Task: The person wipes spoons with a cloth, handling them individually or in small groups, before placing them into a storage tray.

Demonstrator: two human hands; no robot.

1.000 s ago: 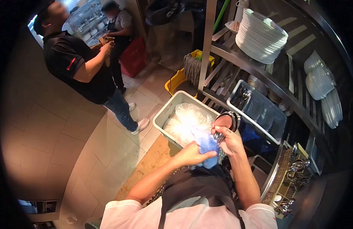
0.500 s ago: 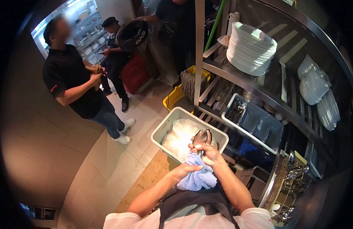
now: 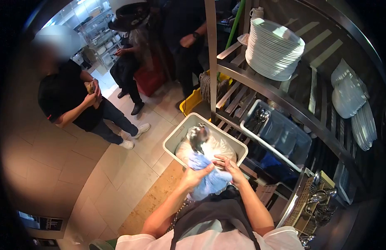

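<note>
My left hand (image 3: 198, 177) is closed around a light blue cloth (image 3: 207, 186). Out of the cloth's upper end stick shiny metal spoons (image 3: 198, 139), blurred by motion; their handles are hidden in the cloth. My right hand (image 3: 231, 170) lies at the cloth's right side with its fingers stretched and a little apart. Beneath the hands, a grey tub (image 3: 170, 146) holds a clear plastic bag (image 3: 224, 151) with contents I cannot make out.
On the metal rack (image 3: 264, 79) at right stand stacked white plates (image 3: 274, 50) and a cutlery bin (image 3: 280, 129). A basket of cutlery (image 3: 301, 212) sits at lower right. One person (image 3: 72, 91) stands at left; others are behind, near a yellow mop bucket (image 3: 189, 103).
The spoons have swung left and up, out of my right hand and into the cloth in my left. My right hand's fingers have loosened. The person at left has turned and looks lower.
</note>
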